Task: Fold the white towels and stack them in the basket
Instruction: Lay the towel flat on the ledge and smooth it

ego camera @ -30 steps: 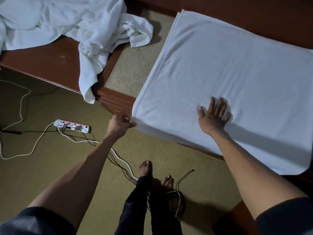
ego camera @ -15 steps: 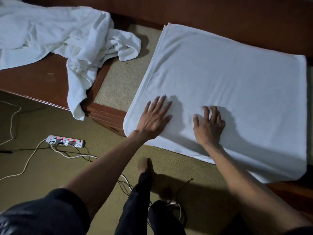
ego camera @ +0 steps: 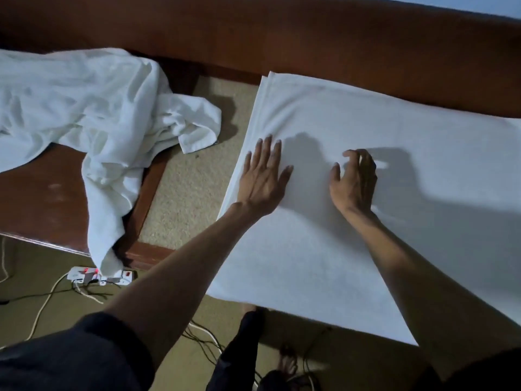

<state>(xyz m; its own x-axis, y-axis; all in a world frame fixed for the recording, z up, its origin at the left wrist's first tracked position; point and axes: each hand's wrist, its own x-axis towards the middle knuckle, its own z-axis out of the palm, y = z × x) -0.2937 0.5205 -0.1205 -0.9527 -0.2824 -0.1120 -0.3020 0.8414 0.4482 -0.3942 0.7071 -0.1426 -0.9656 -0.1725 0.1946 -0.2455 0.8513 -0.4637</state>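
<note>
Folded towel [ego camera: 394, 117] beneath both hands [ego camera: 263, 180] [ego camera: 355, 183]

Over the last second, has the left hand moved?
Yes. The left hand went from the near-left corner of the folded towel onto its top, toward the far edge, and lies flat.

Dim, bluish light; hard hand shadows fell up-right across the folded towel [ego camera: 366, 249]. Soft focus, motion blur, wide-angle bending at edges.

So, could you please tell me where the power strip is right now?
In the head view the power strip lies on the floor at lower left, beside the wooden ledge, partly hidden by the hanging end of the crumpled towel.
</note>
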